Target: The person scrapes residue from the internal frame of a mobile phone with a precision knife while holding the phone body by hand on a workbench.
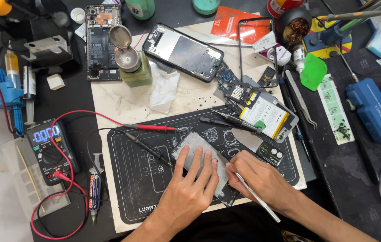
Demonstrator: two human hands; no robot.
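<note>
Pressing our left hand, fingers spread flat, on the phone panel, our right hand pinches metal tweezers beside it; a slip could scratch it.

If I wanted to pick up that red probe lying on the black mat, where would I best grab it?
Probably by the thick red handle of the red probe, from above, with thumb and finger across its width. It lies flat, nearly level across the mat, with open space on both long sides. The thin metal tip at its right end is sharp and slippery, and the wire at the left would only drag.
</note>
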